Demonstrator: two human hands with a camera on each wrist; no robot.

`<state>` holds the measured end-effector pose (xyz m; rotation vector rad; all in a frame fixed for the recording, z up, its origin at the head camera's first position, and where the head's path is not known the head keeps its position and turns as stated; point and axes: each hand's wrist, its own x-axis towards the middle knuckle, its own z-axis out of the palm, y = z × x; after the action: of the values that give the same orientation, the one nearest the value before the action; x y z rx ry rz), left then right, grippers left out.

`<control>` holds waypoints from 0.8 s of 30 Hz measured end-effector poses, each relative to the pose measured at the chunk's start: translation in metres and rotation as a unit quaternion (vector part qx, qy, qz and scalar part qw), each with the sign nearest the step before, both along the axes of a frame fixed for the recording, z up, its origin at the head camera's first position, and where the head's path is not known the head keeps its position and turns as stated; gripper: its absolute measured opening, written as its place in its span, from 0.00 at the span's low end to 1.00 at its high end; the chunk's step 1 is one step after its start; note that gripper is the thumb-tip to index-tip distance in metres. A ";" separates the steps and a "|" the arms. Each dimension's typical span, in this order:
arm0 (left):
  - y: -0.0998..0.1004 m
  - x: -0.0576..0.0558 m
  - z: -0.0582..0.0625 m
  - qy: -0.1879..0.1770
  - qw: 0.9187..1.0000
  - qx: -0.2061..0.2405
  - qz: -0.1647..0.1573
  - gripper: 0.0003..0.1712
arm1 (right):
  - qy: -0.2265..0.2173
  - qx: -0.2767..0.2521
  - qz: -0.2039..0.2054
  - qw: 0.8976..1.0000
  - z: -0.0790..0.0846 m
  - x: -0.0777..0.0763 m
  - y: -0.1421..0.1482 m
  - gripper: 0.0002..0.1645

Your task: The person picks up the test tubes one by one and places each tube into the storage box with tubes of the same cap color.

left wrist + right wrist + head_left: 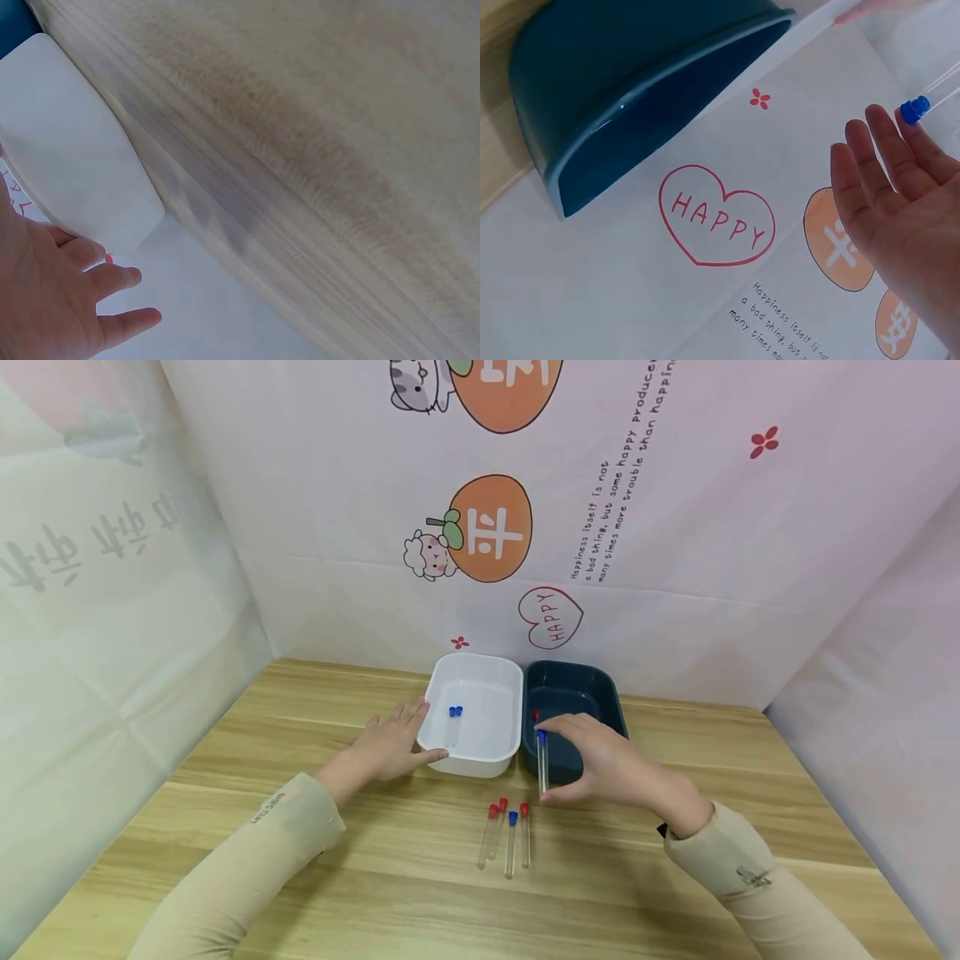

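Note:
My right hand [603,762] pinches a blue-capped test tube [543,767] lengthwise between thumb and finger, above the near left part of a dark blue tray [613,706]. In the right wrist view the tube's blue cap [913,110] shows at a fingertip. My left hand [386,747] rests with spread fingers at the left side of a white tray [471,767]. Two blue-capped tubes [455,713] lie in the white tray. One red cap [536,715] shows inside the dark tray, its tube partly hidden by my right hand.
On the wooden table [405,877], in front of the trays, lie several more tubes: red-capped ones [525,839] and a blue-capped one [511,847]. The trays stand side by side against a printed white cloth [360,610]. Cloth also hangs at both sides.

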<state>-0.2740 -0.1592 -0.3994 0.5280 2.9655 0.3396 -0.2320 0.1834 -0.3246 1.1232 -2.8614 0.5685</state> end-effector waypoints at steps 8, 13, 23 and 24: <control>0.000 0.000 -0.001 0.001 1.000 -0.004 0.001 0.59 | -0.013 -0.009 -0.002 1.000 0.000 -0.007 -0.006 0.55; 0.001 0.000 0.000 0.007 1.000 -0.009 0.000 0.59 | -0.002 -0.019 -0.001 1.000 -0.003 -0.014 -0.011 0.55; 0.001 0.000 0.001 0.018 0.999 -0.028 -0.006 0.58 | 0.002 -0.028 -0.011 1.000 -0.011 -0.036 -0.026 0.55; 0.001 0.000 0.001 0.018 0.999 -0.029 -0.007 0.58 | 0.000 -0.028 -0.013 1.000 -0.012 -0.038 -0.027 0.55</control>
<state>-0.2741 -0.1578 -0.3988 0.5530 2.9954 0.2446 -0.2701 0.1559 -0.3371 1.0777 -2.8373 0.6426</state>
